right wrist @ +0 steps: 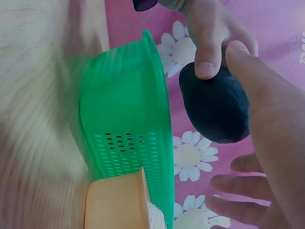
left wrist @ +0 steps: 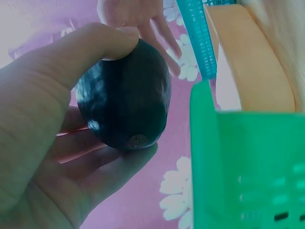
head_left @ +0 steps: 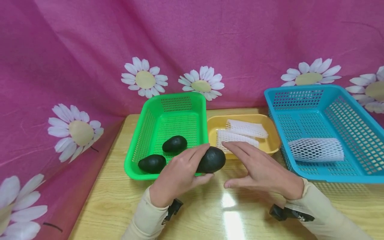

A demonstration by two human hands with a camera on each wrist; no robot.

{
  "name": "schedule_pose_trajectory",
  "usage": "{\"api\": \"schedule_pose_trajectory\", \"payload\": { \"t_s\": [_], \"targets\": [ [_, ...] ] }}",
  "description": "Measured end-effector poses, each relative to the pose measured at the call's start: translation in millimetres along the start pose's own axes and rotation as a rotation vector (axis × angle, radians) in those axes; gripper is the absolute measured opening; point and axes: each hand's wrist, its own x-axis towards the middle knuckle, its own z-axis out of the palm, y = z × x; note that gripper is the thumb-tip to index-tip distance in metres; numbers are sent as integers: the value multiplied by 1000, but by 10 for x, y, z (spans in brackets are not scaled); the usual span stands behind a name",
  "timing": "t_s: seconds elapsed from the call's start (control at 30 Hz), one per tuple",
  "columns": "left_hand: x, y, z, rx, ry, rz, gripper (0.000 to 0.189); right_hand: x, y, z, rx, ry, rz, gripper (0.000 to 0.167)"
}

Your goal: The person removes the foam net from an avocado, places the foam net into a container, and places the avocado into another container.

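A dark avocado (head_left: 212, 160) is gripped by my left hand (head_left: 181, 173), thumb on one side and fingers on the other, above the near right corner of the green basket (head_left: 128, 163). In the left wrist view the avocado (left wrist: 128, 98) shows its stem end. To its right my right hand (head_left: 260, 169) hovers with fingers spread, holding nothing. The right wrist view has the avocado (right wrist: 214, 105) close to that hand's thumb; I cannot tell whether they touch. Two more avocados, one nearer (head_left: 152, 163) and one farther (head_left: 175, 144), lie in the green basket.
Between the baskets, a yellow tray (head_left: 273, 146) holds white foam net sleeves (head_left: 247, 128). At the right, a blue basket (head_left: 306, 175) has a net sleeve (head_left: 316, 150) lying in it. A pink flowered cloth (head_left: 240, 50) hangs behind the wooden table (head_left: 102, 200).
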Motion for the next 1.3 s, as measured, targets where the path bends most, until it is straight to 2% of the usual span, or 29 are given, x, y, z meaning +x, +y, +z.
{"api": "schedule_pose_trajectory", "payload": {
  "t_s": [0.23,0.6,1.07,1.3],
  "targets": [
    [-22,-135,-34,5,9,-62,72,67,-18,-9,-11,19,-13,107],
    [-73,-355,-25,-45,-57,-168,75,208,-26,15,-15,29,-19,109],
    [-112,-508,0,-82,-226,-264,76,403,-89,100,3,-6,-10,106],
    [-132,-545,14,-91,-282,-309,77,483,-103,155,28,-33,-22,102]
  ]
}}
